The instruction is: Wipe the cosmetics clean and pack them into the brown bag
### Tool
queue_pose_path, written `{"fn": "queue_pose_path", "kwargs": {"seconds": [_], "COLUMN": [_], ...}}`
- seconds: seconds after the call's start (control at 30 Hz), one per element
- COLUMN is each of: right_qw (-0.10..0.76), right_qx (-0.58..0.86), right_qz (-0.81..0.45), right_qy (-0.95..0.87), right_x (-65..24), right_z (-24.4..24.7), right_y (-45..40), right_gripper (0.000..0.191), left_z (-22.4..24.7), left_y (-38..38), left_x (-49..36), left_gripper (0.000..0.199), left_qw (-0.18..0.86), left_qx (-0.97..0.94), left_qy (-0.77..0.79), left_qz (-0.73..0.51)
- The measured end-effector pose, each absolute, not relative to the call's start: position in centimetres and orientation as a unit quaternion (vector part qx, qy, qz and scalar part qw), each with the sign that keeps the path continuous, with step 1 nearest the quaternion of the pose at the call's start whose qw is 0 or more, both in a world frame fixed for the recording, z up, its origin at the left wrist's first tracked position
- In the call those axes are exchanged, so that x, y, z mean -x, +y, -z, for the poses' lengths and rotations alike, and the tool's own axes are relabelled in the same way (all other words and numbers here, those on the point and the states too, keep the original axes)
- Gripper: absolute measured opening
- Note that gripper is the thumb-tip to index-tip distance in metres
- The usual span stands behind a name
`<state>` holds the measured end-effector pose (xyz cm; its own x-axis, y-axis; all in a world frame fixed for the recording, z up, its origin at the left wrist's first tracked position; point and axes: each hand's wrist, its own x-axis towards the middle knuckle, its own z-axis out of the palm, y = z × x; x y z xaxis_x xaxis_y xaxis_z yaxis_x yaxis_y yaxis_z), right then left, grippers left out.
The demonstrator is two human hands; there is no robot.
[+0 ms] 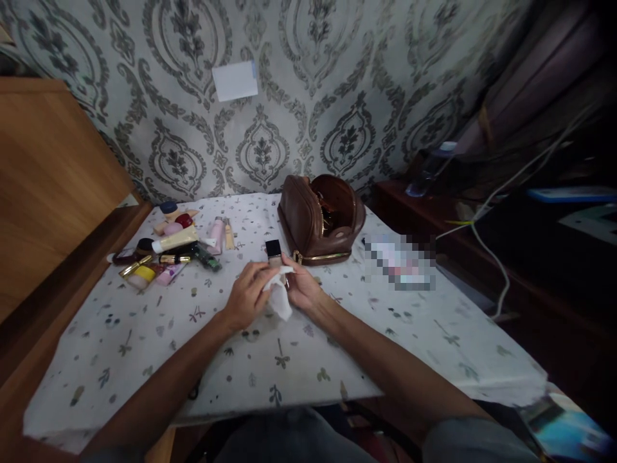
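Note:
In front of me, a small bottle with a square black cap (273, 249) stands upright between my two hands. My right hand (303, 283) is closed around the bottle from the right side. A crumpled white tissue (280, 301) is in my left hand (248, 294), whose fingers are pressed against the bottle; the tissue hangs down between the hands. Just behind them, to the right, a brown leather bag (308, 218) sits with its zipped top open. My fingers and the tissue hide most of the bottle's body.
Cosmetic tubes and bottles (176, 239) lie piled at the left of the cloth-covered table (289, 379). A pixelated flat item (400, 260) lies at the right. A clear plastic bottle (430, 170) and a white cable (504, 276) are beyond the table's right edge.

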<state>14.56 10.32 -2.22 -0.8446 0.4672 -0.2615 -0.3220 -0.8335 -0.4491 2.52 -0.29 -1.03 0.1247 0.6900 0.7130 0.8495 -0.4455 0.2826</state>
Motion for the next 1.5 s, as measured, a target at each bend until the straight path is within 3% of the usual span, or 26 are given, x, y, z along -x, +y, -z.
{"fn": "queue_pose_path", "kwargs": {"seconds": [0.2, 0.37, 0.53, 0.7, 0.93, 1.1, 1.33, 1.5], "right_qw": [0.226, 0.257, 0.256, 0.278, 0.256, 0.236, 0.366, 0.399], "right_qx": [0.167, 0.205, 0.23, 0.232, 0.222, 0.197, 0.208, 0.177], "right_qz": [-0.937, -0.925, -0.922, -0.915, -0.918, -0.919, -0.851, -0.8], "right_qy": [-0.207, -0.191, -0.177, -0.178, -0.208, -0.245, -0.314, -0.413], "right_x": [-13.7, -13.2, -13.5, -14.1, -14.0, -13.8, -15.3, -18.3], "right_z": [2.6, 3.0, 3.2, 3.0, 2.5, 2.3, 0.1, -4.0], "right_y": [9.4, 9.6, 10.3, 11.2, 10.3, 8.9, 9.8, 12.2], "right_gripper": [0.011, 0.007, 0.025, 0.025, 0.016, 0.02, 0.033, 0.035], "left_z": [0.9, 1.2, 0.7, 0.2, 0.6, 0.8, 0.9, 1.1], "left_y": [0.3, 0.5, 0.1, -0.4, 0.1, 0.3, -0.5, -0.7], "left_x": [-1.0, -1.1, -2.1, -3.0, -2.2, -1.5, -3.3, -4.3], "left_gripper": [0.022, 0.018, 0.017, 0.018, 0.017, 0.017, 0.014, 0.018], "left_qw": [0.048, 0.016, 0.004, -0.04, -0.042, -0.037, -0.106, -0.173], "left_qx": [0.587, 0.607, 0.689, 0.753, 0.629, 0.605, 0.718, 0.752], "left_qy": [-0.617, -0.608, -0.569, -0.507, -0.593, -0.616, -0.544, -0.526], "left_qz": [0.522, 0.512, 0.449, 0.416, 0.501, 0.503, 0.421, 0.358]}}
